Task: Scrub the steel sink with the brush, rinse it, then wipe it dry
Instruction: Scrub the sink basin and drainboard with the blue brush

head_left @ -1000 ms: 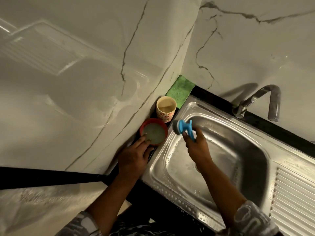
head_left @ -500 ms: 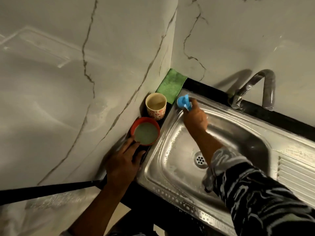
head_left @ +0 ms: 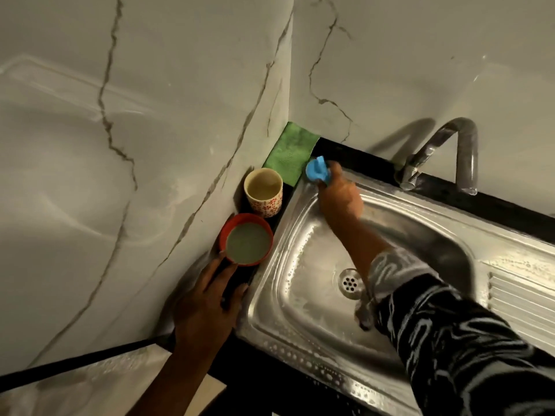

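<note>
The steel sink (head_left: pixel 303 298) fills the lower right, wet and soapy, with its drain (head_left: pixel 350 282) in the basin floor. My right hand (head_left: pixel 339 198) grips the blue brush (head_left: pixel 317 171) and holds it against the sink's far left corner rim. My left hand (head_left: pixel 207 298) rests with straight fingers on the black counter edge, fingertips touching the red bowl (head_left: pixel 247 238) of greenish liquid. A green cloth (head_left: pixel 289 153) lies in the wall corner just behind the brush.
A cream cup with red flowers (head_left: pixel 264 192) stands between the red bowl and the cloth. The steel tap (head_left: pixel 444 154) curves over the sink's back edge. Marble walls close in on the left and behind. The ribbed drainboard (head_left: pixel 522 298) lies at the right.
My right hand has carried the brush from the sink's left rim near the bowl up to the far left corner by the cloth. My left hand has stayed by the red bowl.
</note>
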